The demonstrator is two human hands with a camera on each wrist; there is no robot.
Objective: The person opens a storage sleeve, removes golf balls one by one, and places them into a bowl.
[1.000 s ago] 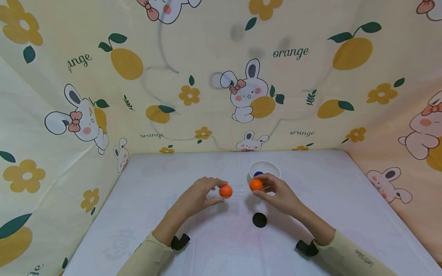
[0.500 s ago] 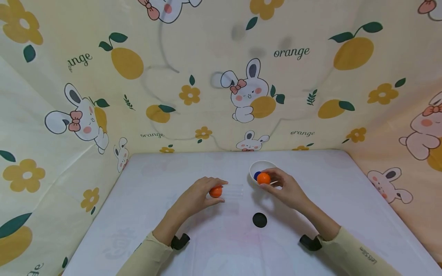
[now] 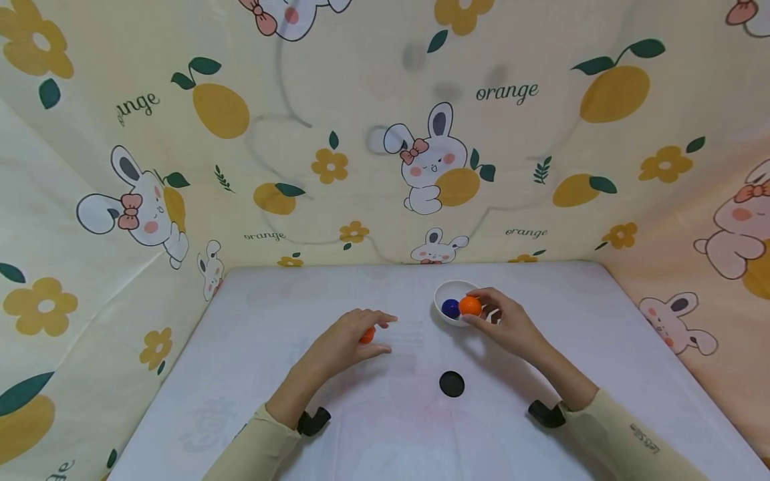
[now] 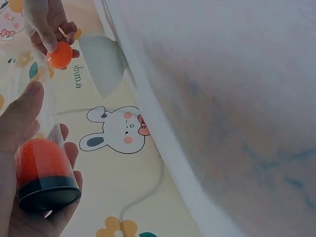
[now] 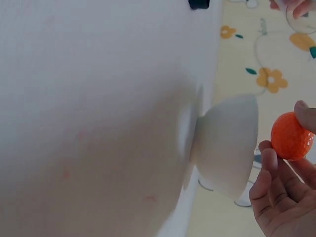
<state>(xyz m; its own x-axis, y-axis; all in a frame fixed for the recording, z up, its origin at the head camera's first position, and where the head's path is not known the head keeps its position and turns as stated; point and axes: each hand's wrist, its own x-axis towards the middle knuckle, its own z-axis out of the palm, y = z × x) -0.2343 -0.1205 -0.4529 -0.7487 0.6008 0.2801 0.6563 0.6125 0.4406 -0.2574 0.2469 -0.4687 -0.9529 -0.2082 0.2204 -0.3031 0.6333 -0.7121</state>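
Observation:
My left hand (image 3: 347, 342) grips a clear tube (image 3: 406, 335) that lies sideways, its mouth toward the right. Inside it, an orange ball (image 4: 40, 160) sits against the black base (image 4: 49, 192); fingers partly hide this ball in the head view. With thumb and fingertips my right hand (image 3: 504, 322) pinches another orange ball (image 3: 470, 306), over the near right rim of a white bowl (image 3: 442, 294). A dark blue ball (image 3: 450, 308) lies in the bowl, next to the held ball in the head view.
A round black cap (image 3: 452, 383) lies on the white tabletop (image 3: 385, 427), nearer me than the bowl. Behind the table hangs a cream cloth (image 3: 361, 187) printed with rabbits and fruit. Black wrist bands (image 3: 546, 414) show at my cuffs.
In the tube the orange ball has slid left toward the base. My right hand has carried its orange ball right and away from me, from beside the tube's mouth to the bowl.

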